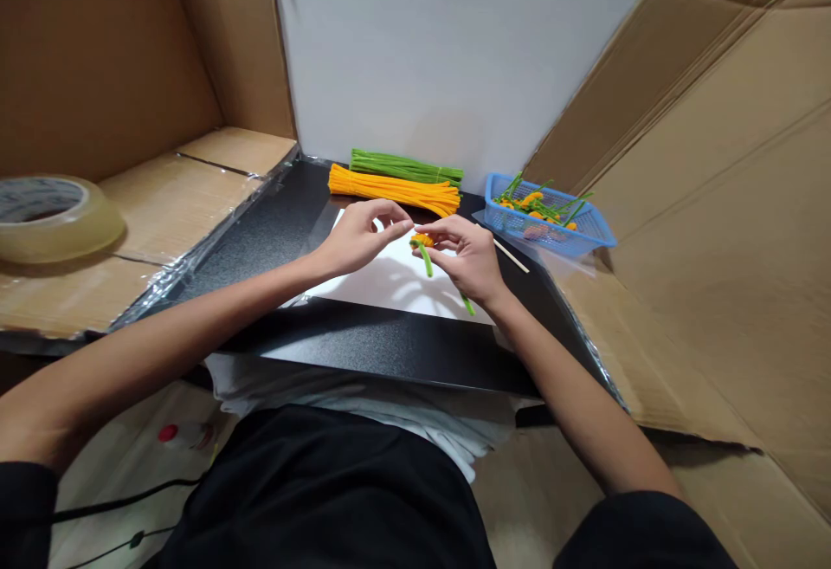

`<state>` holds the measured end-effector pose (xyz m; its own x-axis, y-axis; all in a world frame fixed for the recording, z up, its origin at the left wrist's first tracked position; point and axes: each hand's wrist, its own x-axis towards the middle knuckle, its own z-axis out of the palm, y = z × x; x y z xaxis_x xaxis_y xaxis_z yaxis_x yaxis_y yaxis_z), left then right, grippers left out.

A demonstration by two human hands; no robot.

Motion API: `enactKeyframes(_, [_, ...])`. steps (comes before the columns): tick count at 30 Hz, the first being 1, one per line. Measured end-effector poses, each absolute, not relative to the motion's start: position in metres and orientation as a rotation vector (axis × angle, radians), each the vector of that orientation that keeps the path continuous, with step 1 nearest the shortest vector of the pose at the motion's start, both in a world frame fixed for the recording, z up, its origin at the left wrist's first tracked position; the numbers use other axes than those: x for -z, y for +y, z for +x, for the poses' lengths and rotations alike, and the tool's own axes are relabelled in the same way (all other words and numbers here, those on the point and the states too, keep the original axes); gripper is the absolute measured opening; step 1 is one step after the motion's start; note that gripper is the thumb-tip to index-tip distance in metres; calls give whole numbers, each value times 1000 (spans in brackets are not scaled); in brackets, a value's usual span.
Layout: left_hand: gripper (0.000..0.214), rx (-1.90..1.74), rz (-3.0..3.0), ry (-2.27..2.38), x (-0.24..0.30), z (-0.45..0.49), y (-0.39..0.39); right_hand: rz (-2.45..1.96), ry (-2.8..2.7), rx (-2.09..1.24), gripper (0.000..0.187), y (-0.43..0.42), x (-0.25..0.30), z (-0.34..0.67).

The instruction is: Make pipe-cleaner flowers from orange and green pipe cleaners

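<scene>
A small orange pipe-cleaner coil [421, 241] on a green pipe-cleaner stem [427, 264] sits between my two hands, over a white sheet [383, 281]. My right hand [467, 259] is shut on it, and a green end [468, 305] shows below that palm. My left hand [360, 238] has curled fingertips right above the coil, and I cannot tell whether they touch it. Beyond my hands lie a bundle of orange pipe cleaners [393, 190] and a bundle of green ones [406, 168].
A blue plastic basket [551, 221] holding orange-and-green pipe-cleaner pieces stands at the right, with a wooden stick [511, 255] near it. The black tabletop [273, 231] is bordered by cardboard. A tape roll [52, 218] lies at the far left.
</scene>
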<state>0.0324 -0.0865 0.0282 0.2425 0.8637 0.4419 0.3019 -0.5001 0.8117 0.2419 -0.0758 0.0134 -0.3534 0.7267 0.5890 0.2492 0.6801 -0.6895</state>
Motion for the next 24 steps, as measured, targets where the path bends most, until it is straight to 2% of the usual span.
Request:
enactKeyframes(3, [40, -1208, 2013, 926, -22, 31, -83, -777, -1852, -823, 40, -73, -13, 243])
enactKeyframes(6, [45, -1145, 1912, 796, -16, 32, -80, -782, -1811, -919, 45, -73, -16, 244])
enactKeyframes(9, [47, -1116, 1874, 748, -13, 33, -79, -769, -1794, -982, 43, -73, -19, 245])
enactKeyframes(14, [34, -1137, 1956, 805, -11, 36, -83, -750, -1816, -992, 35, -72, -19, 245])
enactKeyframes(18, [29, -1162, 1979, 870, -9, 37, -86, -774, -1887, -870, 29, -73, -19, 245])
enactKeyframes(24, [27, -1255, 1654, 838, -2, 43, -84, -888, -2042, -358, 15, -76, -25, 248])
